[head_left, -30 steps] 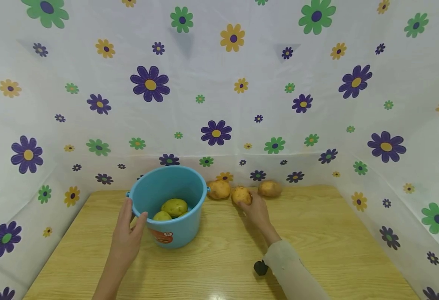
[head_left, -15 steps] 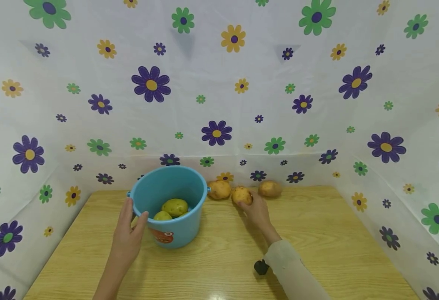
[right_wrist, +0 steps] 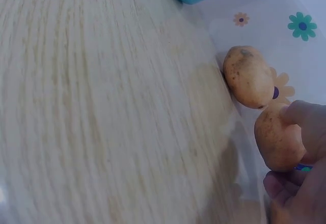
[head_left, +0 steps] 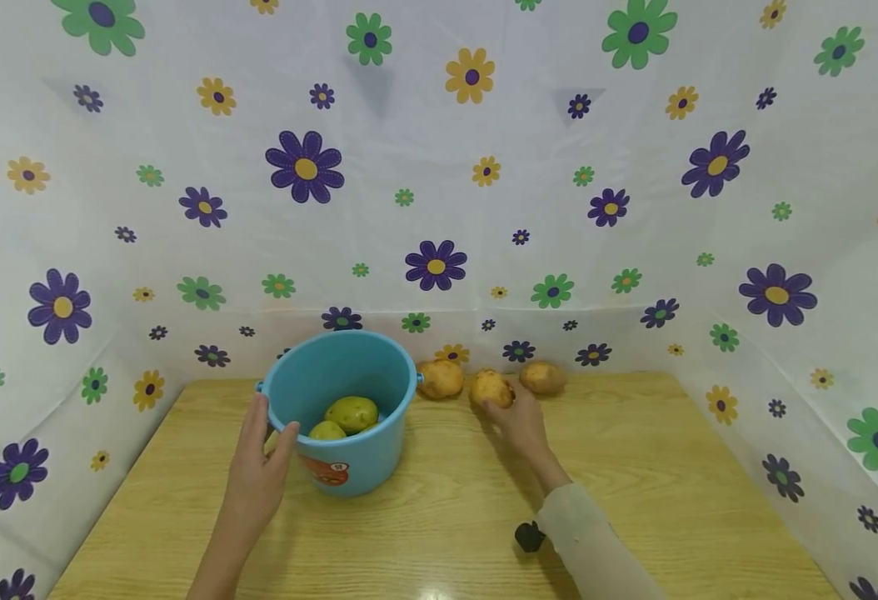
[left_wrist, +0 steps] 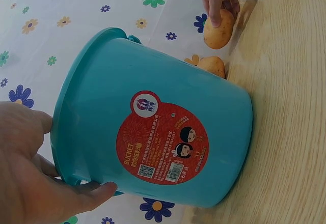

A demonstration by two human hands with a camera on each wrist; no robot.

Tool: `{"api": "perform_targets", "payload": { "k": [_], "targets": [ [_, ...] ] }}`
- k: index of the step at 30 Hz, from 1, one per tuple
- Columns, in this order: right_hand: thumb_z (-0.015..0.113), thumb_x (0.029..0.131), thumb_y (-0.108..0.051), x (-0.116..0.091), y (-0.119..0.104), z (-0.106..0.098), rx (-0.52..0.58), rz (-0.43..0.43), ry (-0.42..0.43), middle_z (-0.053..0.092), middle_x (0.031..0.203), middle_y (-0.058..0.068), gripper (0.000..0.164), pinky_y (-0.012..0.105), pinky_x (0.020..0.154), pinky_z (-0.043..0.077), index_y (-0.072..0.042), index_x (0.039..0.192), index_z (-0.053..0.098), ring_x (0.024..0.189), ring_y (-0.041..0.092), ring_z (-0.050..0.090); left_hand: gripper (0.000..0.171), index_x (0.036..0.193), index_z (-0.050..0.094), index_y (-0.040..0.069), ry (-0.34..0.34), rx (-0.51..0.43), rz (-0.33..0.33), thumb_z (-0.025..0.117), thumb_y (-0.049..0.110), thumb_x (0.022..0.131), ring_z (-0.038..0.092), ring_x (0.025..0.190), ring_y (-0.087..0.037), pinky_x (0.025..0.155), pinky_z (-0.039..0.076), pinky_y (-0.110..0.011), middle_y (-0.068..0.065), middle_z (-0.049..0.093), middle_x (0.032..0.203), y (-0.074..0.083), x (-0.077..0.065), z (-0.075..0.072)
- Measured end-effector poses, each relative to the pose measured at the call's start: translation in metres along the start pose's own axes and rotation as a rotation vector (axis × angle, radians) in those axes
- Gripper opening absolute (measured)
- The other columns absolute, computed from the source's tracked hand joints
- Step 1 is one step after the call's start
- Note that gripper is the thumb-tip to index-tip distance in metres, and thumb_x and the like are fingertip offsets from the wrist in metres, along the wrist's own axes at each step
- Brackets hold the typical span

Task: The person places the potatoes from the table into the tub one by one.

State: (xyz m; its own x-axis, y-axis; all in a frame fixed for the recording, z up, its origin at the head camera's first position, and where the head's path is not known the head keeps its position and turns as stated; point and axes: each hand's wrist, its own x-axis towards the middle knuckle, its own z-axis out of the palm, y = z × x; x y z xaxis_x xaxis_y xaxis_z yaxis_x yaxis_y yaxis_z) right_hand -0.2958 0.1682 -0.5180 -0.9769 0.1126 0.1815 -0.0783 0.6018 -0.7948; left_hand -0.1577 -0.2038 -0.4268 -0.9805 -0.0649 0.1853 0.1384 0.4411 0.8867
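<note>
My left hand (head_left: 253, 475) rests against the near left side of a light-blue bucket (head_left: 364, 462), its thumb at the rim and its fingers fairly straight by the handle lug. A red label (left_wrist: 163, 142) marks the bucket's side in the left wrist view. Green-yellow potatoes (head_left: 351, 413) lie inside it. With thumb and fingers, my right hand (head_left: 523, 421) pinches a brown potato (head_left: 491, 389) to the right of the bucket. On either side of that potato lie two others, a left potato (head_left: 441, 379) and a right potato (head_left: 542, 377).
The wooden table (head_left: 439, 525) is backed by a white flower-printed cloth (head_left: 379, 217) that also runs along both sides. A small black object (head_left: 530, 537) sits beside the right sleeve (head_left: 585, 529).
My right hand and the potato it pinches have shifted slightly to the right, a little away from the left potato. The left hand and the bucket keep their places.
</note>
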Motion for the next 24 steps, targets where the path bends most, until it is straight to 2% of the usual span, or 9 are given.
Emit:
{"api": "perform_targets", "payload": {
  "k": [4,14,24],
  "targets": [
    [0.079,0.092,-0.021,0.0,-0.001,-0.006,0.008,0.01,0.007,0.058,0.139,0.032,0.065,0.056,0.111,0.045,0.011,0.141,0.052,0.129,0.046,0.055,0.079,0.164,-0.009,0.006,-0.007,0.002,-0.01,0.045,0.03,0.112,0.014,0.153,-0.049,0.113,0.034,-0.064,-0.018,-0.01,0.171,0.001,0.0,-0.001],
    [0.08,0.09,-0.02,-0.001,-0.006,-0.019,-0.027,-0.034,0.034,0.059,0.136,0.032,0.065,0.056,0.107,0.05,0.011,0.14,0.054,0.124,0.047,0.059,0.079,0.165,-0.007,0.007,-0.005,-0.005,-0.003,0.045,0.034,0.112,0.015,0.153,-0.049,0.113,0.035,-0.063,-0.017,-0.008,0.171,0.003,-0.001,0.001],
    [0.08,0.088,-0.021,-0.001,-0.025,-0.036,-0.034,-0.073,0.084,0.064,0.129,0.032,0.064,0.055,0.099,0.055,0.011,0.138,0.056,0.116,0.045,0.064,0.079,0.165,-0.007,0.006,-0.002,-0.001,0.006,0.045,0.036,0.112,0.016,0.152,-0.05,0.113,0.035,-0.063,-0.017,-0.007,0.171,0.003,-0.001,0.001]
  ]
}}
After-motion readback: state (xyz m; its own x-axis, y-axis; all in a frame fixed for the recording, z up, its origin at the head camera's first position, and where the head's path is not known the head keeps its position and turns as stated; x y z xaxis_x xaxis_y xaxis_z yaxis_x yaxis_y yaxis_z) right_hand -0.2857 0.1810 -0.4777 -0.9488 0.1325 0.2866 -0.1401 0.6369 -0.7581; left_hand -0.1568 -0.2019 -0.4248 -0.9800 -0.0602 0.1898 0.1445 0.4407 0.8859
